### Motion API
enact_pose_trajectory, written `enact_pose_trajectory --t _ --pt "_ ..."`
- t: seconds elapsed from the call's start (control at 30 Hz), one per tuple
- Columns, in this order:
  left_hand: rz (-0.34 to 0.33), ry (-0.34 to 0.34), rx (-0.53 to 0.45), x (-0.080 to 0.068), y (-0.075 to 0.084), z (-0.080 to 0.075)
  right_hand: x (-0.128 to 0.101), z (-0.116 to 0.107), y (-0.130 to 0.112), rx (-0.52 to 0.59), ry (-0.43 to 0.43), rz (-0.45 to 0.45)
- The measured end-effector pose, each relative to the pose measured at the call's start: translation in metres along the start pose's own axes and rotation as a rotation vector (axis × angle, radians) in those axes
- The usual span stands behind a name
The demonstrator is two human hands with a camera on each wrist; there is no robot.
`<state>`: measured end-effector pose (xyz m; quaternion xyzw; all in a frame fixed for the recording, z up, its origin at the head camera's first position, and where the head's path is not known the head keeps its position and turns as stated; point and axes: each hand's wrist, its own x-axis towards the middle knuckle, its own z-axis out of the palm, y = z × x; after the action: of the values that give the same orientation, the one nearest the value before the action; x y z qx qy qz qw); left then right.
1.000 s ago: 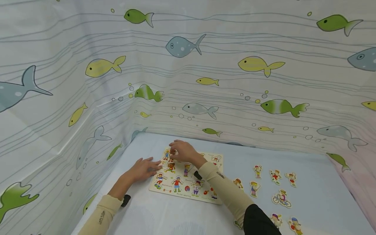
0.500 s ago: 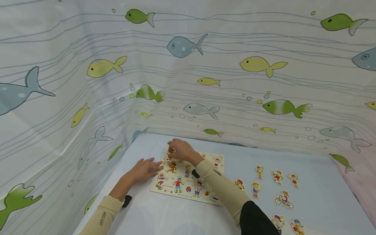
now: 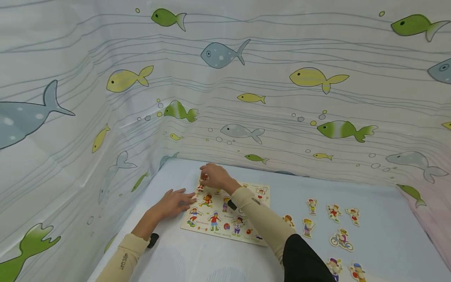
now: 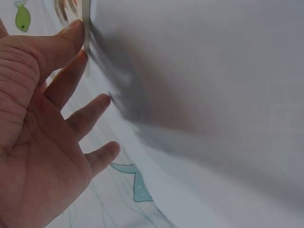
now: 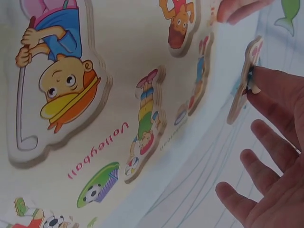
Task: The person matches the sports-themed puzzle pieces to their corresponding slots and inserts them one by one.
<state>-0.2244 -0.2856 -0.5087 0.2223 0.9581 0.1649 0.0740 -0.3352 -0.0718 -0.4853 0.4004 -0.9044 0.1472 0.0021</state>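
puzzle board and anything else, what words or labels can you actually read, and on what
"Volleyball": pink script on the puzzle board, beside a green net picture, right wrist view.
Other captions printed under the figures on the puzzle board: too small to read in the head view.
Small dark print on the left sleeve: too blurred to read.
Loose figure pieces on the table: no text visible.
Left wrist view: no text.

"Volleyball" in pink on puzzle board (image 5: 95, 156) (right wrist view); other captions too small.
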Motion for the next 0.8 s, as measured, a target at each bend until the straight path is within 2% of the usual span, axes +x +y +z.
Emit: enact_pose_trajectory --t 0.3,0.53,0.8 --pt "0.012 -0.016 0.003 0.006 -0.003 -0.004 0.012 0.005 0.004 0.009 -0.063 0.085" --pt "0.022 0.002 -0.004 0.008 -0.005 -0.008 0.015 0.009 0.007 0.038 -0.07 0.118" --pt "0.027 -0.013 0.001 0.015 -0.011 -0.009 0.018 0.018 0.012 0.064 -0.064 0.152"
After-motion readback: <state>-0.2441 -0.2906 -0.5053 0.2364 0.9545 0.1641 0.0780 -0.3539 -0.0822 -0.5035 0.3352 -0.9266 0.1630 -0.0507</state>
